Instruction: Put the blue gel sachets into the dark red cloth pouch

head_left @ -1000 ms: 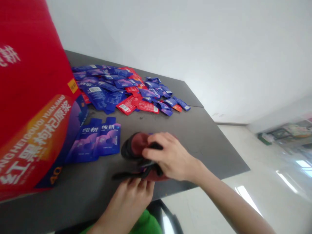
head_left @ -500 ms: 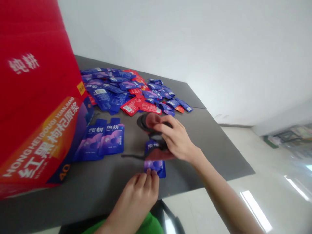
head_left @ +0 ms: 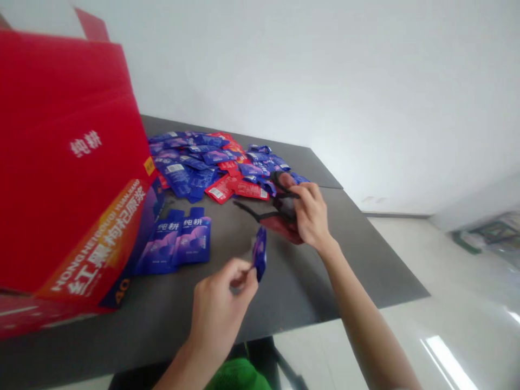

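Pinched in the fingers of my left hand (head_left: pixel 225 290) is a blue pouch (head_left: pixel 260 253), raised off the table and seen nearly edge-on. My right hand (head_left: pixel 311 214) is closed on a dark, strapped object (head_left: pixel 286 208) with reddish-brown parts, whose exact kind I cannot make out; a thin black strap sticks out to its left. Two blue pouches (head_left: pixel 194 238) lie face up and overlapping beside the big red box (head_left: pixel 81 162). Behind, blue and red pouches (head_left: pixel 203 162) are heaped, the right end of the heap partly hidden by the dark object.
The grey table (head_left: pixel 365 254) carries everything and ends in a slanting edge on the right. A white wall (head_left: pixel 325 81) rises behind it. Pale shiny floor (head_left: pixel 406 336) shows at the lower right, with blurred items on it farther off.
My left hand has lifted the blue pouch from the table and tilted it. My right hand has carried the dark object up and to the right, away from the pouch. The view has shifted slightly.
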`<state>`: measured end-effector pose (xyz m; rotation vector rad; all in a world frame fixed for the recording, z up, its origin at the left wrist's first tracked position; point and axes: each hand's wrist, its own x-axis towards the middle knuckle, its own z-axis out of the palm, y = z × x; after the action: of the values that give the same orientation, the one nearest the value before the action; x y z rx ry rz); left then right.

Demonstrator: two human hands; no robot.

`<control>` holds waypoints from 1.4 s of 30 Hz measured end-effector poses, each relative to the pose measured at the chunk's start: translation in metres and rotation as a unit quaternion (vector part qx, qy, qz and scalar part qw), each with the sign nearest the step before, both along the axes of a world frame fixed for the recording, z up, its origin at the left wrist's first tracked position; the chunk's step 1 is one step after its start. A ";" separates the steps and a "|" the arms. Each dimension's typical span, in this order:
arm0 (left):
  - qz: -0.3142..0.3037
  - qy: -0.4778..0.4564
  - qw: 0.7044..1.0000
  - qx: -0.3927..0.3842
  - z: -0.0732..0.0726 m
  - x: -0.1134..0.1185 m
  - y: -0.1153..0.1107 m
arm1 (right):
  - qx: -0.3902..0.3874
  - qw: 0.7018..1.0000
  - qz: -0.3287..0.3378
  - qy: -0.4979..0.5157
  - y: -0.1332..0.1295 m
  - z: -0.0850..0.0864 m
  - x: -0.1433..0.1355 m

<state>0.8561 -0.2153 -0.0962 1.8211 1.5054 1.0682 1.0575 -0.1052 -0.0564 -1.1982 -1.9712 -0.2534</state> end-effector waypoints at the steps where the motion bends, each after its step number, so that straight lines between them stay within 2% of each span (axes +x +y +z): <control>1: 0.018 -0.094 0.994 -0.047 0.000 0.000 0.002 | 0.044 0.998 -0.017 0.040 -0.010 0.010 0.008; 3: 0.035 -0.213 0.972 -0.095 -0.006 0.000 -0.001 | 0.094 0.991 -0.060 0.077 -0.030 0.024 0.021; 4: 0.048 -0.223 0.970 -0.086 -0.011 -0.001 -0.007 | 0.099 0.989 -0.081 0.078 -0.037 0.026 0.025; 5: 0.070 -0.198 0.976 -0.054 -0.017 -0.004 -0.016 | 0.093 0.988 -0.097 0.071 -0.043 0.026 0.029; 7: 0.128 -0.059 0.988 0.062 -0.027 -0.012 -0.038 | 0.065 0.990 -0.112 0.053 -0.050 0.019 0.033; 9: 0.141 0.110 0.967 0.181 -0.032 -0.028 -0.055 | 0.037 0.993 -0.107 0.045 -0.053 0.007 0.035; 10: 0.120 0.179 0.951 0.224 -0.032 -0.038 -0.058 | 0.026 0.994 -0.100 0.047 -0.055 0.002 0.035; 12: 0.029 0.294 0.915 0.277 -0.028 -0.055 -0.051 | 0.019 0.995 -0.083 0.060 -0.060 -0.005 0.035; 14: -0.071 0.377 0.868 0.314 -0.023 -0.067 -0.030 | 0.036 0.993 -0.072 0.089 -0.069 -0.003 0.035; 16: -0.150 0.426 0.833 0.320 -0.019 -0.070 -0.005 | 0.069 0.987 -0.069 0.128 -0.079 0.006 0.036; 19: -0.228 0.426 0.828 0.284 -0.013 -0.061 0.018 | 0.097 0.981 -0.049 0.162 -0.093 0.023 0.034; 21: -0.249 0.415 0.836 0.258 -0.008 -0.052 0.020 | 0.078 0.986 -0.017 0.146 -0.099 0.030 0.028; 23: -0.269 0.404 0.837 0.253 -0.003 -0.043 0.016 | 0.030 0.996 0.021 0.075 -0.103 0.031 0.019; 25: -0.286 0.405 0.827 0.265 -0.002 -0.034 0.011 | -0.037 0.996 0.060 -0.047 -0.104 0.024 0.007; 28: -0.259 0.425 0.809 0.312 -0.008 -0.022 0.007 | -0.115 0.959 0.113 -0.234 -0.101 0.001 -0.012; 31: -0.225 0.438 0.783 0.380 -0.018 -0.014 0.006 | -0.136 0.929 0.145 -0.312 -0.088 -0.025 -0.025; 33: -0.213 0.437 0.771 0.410 -0.022 -0.011 0.005 | -0.143 0.928 0.136 -0.316 -0.067 -0.037 -0.027; 35: -0.207 0.436 0.769 0.419 -0.023 -0.008 0.004 | -0.159 0.935 0.089 -0.305 -0.040 -0.042 -0.024; 38: -0.182 0.442 0.789 0.386 -0.022 -0.004 -0.001 | -0.180 0.950 0.007 -0.255 -0.011 -0.032 -0.016; 40: -0.160 0.444 0.804 0.361 -0.022 -0.002 -0.004 | -0.164 0.965 0.002 -0.206 -0.015 -0.019 -0.013; 42: -0.152 0.447 0.808 0.352 -0.022 0.000 -0.007 | -0.143 0.970 0.054 -0.187 -0.038 -0.009 -0.018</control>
<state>0.8558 -0.2225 -0.1179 3.2937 1.2019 0.6319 1.0398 -0.1433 -0.0653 -1.2868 -2.4607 -0.1498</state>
